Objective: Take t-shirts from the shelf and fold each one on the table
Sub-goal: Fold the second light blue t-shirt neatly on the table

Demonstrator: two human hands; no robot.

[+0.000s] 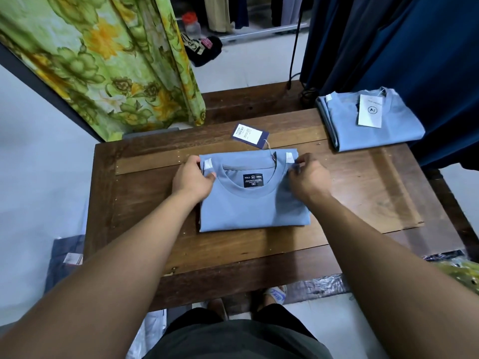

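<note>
A light blue t-shirt (252,206) lies folded into a rectangle at the middle of the wooden table (134,203), collar facing away from me, black neck label showing. Its hang tag (249,134) lies on the table just beyond the collar. My left hand (193,178) pinches the shirt's far left shoulder corner. My right hand (307,178) pinches the far right shoulder corner. A second light blue t-shirt (373,125), folded and carrying a white tag, lies at the table's far right corner.
A green floral curtain (108,63) hangs at the far left. Dark blue fabric (401,42) hangs at the far right, over the second shirt's edge. A black cable (294,55) drops to the table's back edge. Bags lie on the floor beside the table.
</note>
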